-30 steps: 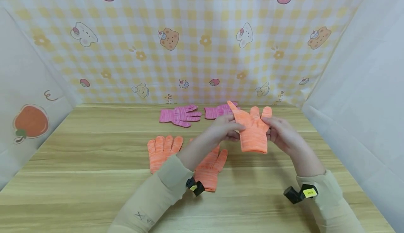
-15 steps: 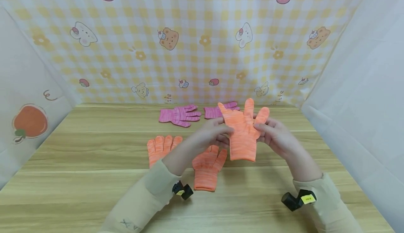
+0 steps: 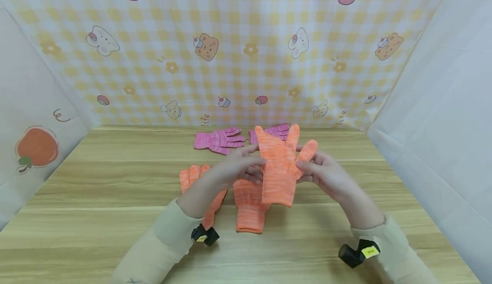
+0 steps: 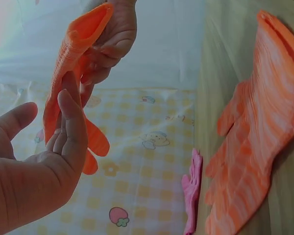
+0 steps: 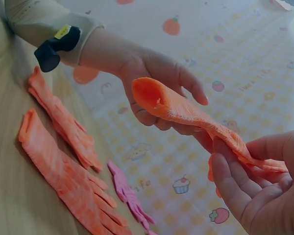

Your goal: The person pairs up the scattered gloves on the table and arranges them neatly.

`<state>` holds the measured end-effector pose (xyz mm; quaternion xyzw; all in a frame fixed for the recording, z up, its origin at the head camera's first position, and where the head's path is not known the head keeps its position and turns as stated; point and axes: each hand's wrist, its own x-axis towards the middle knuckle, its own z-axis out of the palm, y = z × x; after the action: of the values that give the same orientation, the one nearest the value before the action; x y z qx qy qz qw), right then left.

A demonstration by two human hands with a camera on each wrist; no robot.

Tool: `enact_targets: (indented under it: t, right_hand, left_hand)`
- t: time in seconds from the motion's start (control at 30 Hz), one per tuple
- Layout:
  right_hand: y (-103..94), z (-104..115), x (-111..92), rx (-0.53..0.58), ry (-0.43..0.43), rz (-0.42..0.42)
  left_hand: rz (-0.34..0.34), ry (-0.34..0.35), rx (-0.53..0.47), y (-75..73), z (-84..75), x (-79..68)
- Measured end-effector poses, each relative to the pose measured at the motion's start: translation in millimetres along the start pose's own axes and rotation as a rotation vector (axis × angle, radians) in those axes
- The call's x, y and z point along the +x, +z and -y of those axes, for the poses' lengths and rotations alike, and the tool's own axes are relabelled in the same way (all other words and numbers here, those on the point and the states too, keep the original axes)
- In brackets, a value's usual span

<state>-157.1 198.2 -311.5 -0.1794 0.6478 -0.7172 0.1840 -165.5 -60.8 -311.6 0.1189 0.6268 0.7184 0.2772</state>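
Note:
An orange knit glove point(image 3: 278, 173) is held above the table, cuff down and fingers up. My right hand point(image 3: 330, 175) pinches its right side between thumb and fingers, near the base of a glove finger. My left hand point(image 3: 234, 164) is at its left edge. In the left wrist view the left fingers point(image 4: 71, 107) touch the glove from one side, while the left thumb point(image 4: 22, 120) stands apart from it. The glove's open cuff point(image 5: 149, 95) shows in the right wrist view. Below lie two more orange gloves, one point(image 3: 250, 218) under the held glove, the other point(image 3: 190, 177) partly behind my left forearm.
Two pink gloves point(image 3: 219, 141) lie at the back of the wooden table point(image 3: 96, 181), the right one partly covered by the held glove. A yellow checked cloth point(image 3: 246, 70) rises behind the table, with white sheets point(image 3: 442, 96) at both sides.
Both hands have moved left and slightly toward me with the held glove, which now overlaps the right orange glove on the table. My left thumb has slid back to the held glove's edge.

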Motion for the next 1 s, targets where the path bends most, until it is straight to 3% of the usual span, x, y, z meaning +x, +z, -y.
enact_targets:
  t: [0.23,0.5,1.0]
  right_hand:
    - [8.1,-8,0,-0.014,-0.027,0.052]
    - [17.4,-15,1,-0.033,0.012,0.065]
    - [29.5,-35,5,-0.042,0.082,0.059]
  left_hand:
    - [-0.006,-0.001,0.07,-11.0,2.4,-9.2]
    - [-0.006,-0.012,0.15,-23.8,6.1,-17.6]
    - [0.095,-0.048,0.2,-45.1,14.4,-25.8]
